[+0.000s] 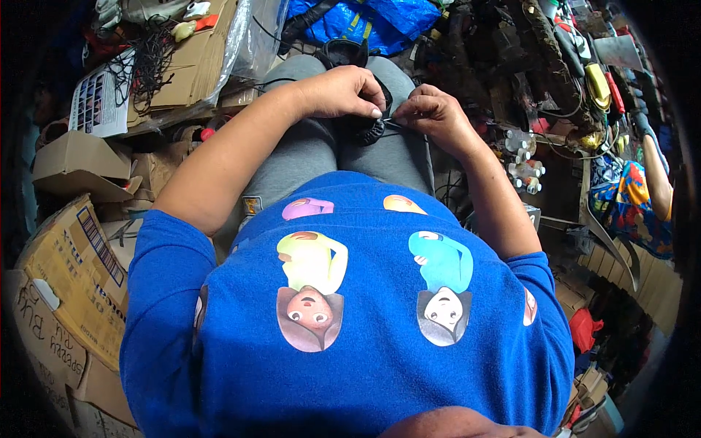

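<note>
Showing over the lap (383, 164), just below the hands, black piece (372, 134) looks mid-work; amt done/left, can't tell. L hand (342, 91) looks pinched on it, R hand (436, 117) grips thin pale bit (388, 120) close by. Hands hide part of it. Around: clear bottles (529, 171) to R, open carton (77, 171) L, blue sheet (398, 18) ahead.

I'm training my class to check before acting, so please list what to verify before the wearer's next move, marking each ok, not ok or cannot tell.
1. Left hand and right hand both visible: ok.
2. Dark thing between the hands, above the grey trousers: ok.
3. Thin pale piece at the right fingertips: ok.
4. Exact contact between pale piece and dark thing: cannot tell.
5. Surroundings tidy: not ok, tangled cords at left.
</note>
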`<move>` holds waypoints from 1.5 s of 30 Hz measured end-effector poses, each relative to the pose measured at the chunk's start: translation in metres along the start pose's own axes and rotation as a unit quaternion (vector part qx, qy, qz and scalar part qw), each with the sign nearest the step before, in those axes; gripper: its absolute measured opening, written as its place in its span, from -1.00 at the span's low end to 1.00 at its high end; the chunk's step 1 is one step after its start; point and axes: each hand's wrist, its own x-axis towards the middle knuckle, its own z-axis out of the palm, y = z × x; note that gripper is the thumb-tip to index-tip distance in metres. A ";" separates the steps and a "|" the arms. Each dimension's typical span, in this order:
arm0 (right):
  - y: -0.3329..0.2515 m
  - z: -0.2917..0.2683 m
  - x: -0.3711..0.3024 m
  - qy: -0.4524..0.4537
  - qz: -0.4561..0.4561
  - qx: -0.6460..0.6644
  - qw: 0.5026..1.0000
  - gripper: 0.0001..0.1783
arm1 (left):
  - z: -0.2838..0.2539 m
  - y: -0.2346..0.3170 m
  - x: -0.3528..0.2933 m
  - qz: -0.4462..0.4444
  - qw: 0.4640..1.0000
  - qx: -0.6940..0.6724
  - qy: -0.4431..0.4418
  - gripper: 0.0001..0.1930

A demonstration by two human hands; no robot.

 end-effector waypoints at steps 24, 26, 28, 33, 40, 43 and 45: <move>-0.035 0.018 -0.021 0.055 -0.039 -0.150 0.986 -0.79 | -0.003 -0.005 0.000 -0.003 0.996 -0.007 -0.085 -0.71; -0.041 0.014 -0.017 0.038 -0.038 -0.170 0.984 -0.79 | -0.003 -0.003 0.001 -0.014 0.996 -0.005 -0.091 -0.71; -0.050 0.009 -0.012 -0.009 -0.084 -0.269 0.959 -0.81 | -0.003 -0.002 0.002 0.000 0.995 0.015 -0.103 -0.71; -0.054 0.011 0.007 -0.058 -0.063 -0.287 0.954 -0.85 | 0.004 -0.007 0.003 0.002 0.999 0.037 -0.035 -0.73; -0.035 0.006 0.002 -0.056 -0.007 -0.156 0.986 -0.81 | 0.011 -0.006 -0.004 0.039 0.988 0.092 0.119 -0.84; -0.038 0.016 0.006 -0.042 0.078 -0.109 0.990 -0.82 | 0.021 -0.005 -0.010 0.063 0.973 0.128 0.181 -0.78; -0.033 0.014 0.001 -0.039 0.130 -0.019 0.991 -0.82 | 0.031 0.002 -0.020 0.033 0.959 0.149 0.239 -0.73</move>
